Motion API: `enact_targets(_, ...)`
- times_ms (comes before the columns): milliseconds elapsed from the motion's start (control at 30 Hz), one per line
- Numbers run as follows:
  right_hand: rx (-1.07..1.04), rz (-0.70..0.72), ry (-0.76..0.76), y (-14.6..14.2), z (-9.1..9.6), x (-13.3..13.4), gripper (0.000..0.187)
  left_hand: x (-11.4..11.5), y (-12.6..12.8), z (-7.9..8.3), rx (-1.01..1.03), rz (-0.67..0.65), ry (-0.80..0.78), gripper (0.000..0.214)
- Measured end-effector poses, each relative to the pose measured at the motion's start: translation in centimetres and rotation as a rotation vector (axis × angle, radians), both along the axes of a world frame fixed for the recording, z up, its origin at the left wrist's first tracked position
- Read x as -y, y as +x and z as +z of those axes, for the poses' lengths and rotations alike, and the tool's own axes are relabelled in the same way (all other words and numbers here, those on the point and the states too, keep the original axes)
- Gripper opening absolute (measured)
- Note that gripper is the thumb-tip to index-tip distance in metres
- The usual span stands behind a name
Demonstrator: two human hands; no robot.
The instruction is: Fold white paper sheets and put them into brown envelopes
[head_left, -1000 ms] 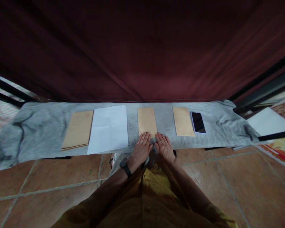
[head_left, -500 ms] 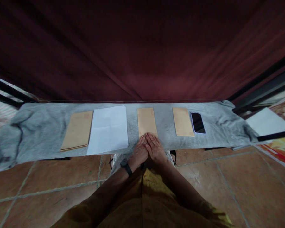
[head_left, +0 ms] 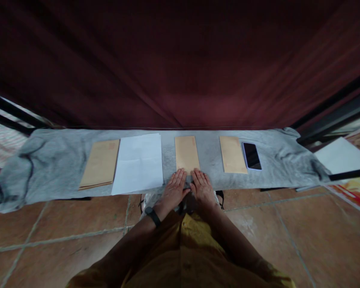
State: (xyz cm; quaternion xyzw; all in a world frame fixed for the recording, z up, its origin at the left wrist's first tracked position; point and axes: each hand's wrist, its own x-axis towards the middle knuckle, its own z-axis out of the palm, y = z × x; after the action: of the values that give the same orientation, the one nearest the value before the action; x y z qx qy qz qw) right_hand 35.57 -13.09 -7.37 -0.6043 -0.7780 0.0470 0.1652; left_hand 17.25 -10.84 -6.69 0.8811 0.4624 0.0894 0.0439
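Note:
A brown paper envelope [head_left: 187, 152] lies flat in the middle of the grey cloth, its near end under my fingertips. My left hand [head_left: 174, 188] rests at its lower left corner, fingers stretched out and flat. At the lower right corner, my right hand [head_left: 202, 188] lies flat too, fingers extended. A gap separates the two hands, and neither grips anything. To the left is a stack of white paper sheets [head_left: 138, 162], with a pile of larger brown envelopes [head_left: 100, 163] beside it. Another brown envelope [head_left: 233, 155] lies to the right.
A phone [head_left: 252, 156] lies right of the far envelope. The grey cloth [head_left: 57, 160] covers a narrow bench in front of a dark red curtain [head_left: 180, 80]. Black bars [head_left: 339, 112] stand at the right, near a white sheet [head_left: 342, 155]. Tiled floor [head_left: 78, 220] shows below.
My hands, which were together with fingertips touching over the envelope's near end, have moved apart to either side. The envelopes, paper and phone stay in place on the cloth.

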Motion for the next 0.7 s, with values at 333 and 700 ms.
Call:
enact_targets(333, -0.049, -0.033, 0.071, 0.0, -0.6, 0.1, 0.052, -0.9, 1.5, 0.7, -0.003, 0.098, 0.028, 0.058)
enact_targets(700, -0.028, -0.077, 0.083, 0.3, -0.9, 0.5, 0.054, -2.0, 1.3, -0.1, 0.009, 0.035, 0.027, 0.070)
